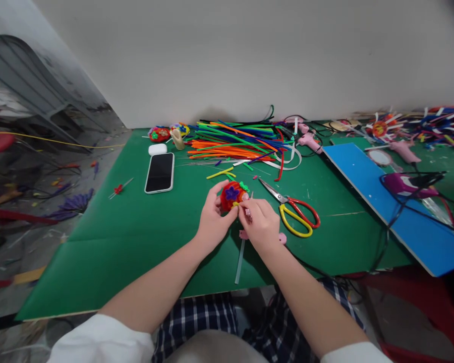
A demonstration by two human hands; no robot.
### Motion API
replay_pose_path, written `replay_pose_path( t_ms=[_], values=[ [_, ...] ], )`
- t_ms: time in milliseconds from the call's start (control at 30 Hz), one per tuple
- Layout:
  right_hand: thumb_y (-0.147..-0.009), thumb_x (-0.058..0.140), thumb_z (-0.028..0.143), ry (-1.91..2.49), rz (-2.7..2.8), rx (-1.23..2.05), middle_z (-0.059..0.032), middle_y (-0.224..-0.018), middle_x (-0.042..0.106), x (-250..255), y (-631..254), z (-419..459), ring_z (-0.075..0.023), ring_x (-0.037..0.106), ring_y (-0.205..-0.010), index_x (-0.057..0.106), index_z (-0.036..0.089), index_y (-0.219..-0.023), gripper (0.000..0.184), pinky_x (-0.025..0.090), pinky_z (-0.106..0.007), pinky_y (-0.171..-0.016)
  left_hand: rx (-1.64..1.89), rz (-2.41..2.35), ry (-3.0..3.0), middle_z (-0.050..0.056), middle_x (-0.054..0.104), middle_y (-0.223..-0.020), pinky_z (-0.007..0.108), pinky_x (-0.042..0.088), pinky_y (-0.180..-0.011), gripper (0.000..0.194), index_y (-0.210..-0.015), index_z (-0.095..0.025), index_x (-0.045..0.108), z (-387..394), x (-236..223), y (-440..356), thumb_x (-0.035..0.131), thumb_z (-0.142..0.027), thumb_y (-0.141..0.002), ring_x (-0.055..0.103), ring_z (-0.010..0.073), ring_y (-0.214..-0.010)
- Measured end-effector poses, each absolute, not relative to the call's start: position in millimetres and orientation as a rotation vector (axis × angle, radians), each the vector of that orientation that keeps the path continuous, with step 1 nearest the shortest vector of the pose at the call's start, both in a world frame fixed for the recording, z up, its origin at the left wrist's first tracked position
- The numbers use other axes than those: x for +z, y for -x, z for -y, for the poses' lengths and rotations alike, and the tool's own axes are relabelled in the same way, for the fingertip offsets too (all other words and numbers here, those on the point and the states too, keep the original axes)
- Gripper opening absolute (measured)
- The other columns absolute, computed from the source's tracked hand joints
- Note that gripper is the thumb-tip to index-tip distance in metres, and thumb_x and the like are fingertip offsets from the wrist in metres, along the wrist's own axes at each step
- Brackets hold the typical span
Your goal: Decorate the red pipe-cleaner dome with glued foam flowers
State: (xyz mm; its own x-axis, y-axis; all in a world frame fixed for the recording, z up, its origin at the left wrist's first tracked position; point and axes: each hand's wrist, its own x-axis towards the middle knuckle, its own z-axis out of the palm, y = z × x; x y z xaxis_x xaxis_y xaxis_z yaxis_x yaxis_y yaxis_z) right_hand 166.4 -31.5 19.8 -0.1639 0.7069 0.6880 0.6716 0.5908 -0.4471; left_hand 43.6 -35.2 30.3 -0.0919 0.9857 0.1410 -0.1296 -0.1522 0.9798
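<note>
My left hand (214, 217) is closed around a round red pipe-cleaner ornament (227, 199) with a purple flower (232, 193) and a bit of green on it. At its lower right edge the fingers of my right hand (263, 219) pinch a small yellow pipe-cleaner piece (236, 204) against it. Part of a pink glue gun (282, 238) shows beneath my right hand, with a clear glue stick (239, 264) jutting toward the front edge. Scissors (295, 212) with one red and one yellow handle lie open to the right. Yellow pipe-cleaner scraps (219, 173) lie just behind the ornament.
A pile of coloured pipe cleaners (234, 141) lies along the wall. To the left are a phone (159, 172), a white case (158, 149) and a small red piece on a stick (118, 189). A blue board (397, 201) with cables across it lies right, near another pink glue gun (404, 150).
</note>
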Motion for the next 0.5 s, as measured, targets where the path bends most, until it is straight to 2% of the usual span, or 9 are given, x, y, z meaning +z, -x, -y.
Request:
replay_pose_path(
  t_ms=[233, 500],
  values=[
    [-0.084, 0.049, 0.021, 1.167, 1.8, 0.211, -0.0061, -0.086, 0.064, 25.0, -166.8, 34.8, -0.0164, 0.058, -0.082, 0.061, 0.02, -0.09, 0.014, 0.047, -0.03, -0.076, 1.495, -1.039, -1.003, 0.006, 0.065, -0.1, 0.035, 0.048, -0.086, 0.061, -0.121, -0.021, 0.039, 32.1, 33.9, -43.8, 0.069, -0.018, -0.067, 0.062, 0.0175, -0.091],
    [-0.085, 0.048, 0.025, 1.219, 1.759, 0.283, -0.0057, -0.085, 0.064, 21.6, -161.8, 35.4, -0.0143, 0.058, -0.074, 0.063, 0.019, -0.092, 0.017, 0.047, -0.028, -0.069, 1.537, -1.055, -1.012, 0.006, 0.064, -0.104, 0.034, 0.046, -0.089, 0.058, -0.12, -0.022, 0.04, 33.3, 34.6, -44.9, 0.067, -0.018, -0.069, 0.061, 0.0173, -0.096]
  ],
)
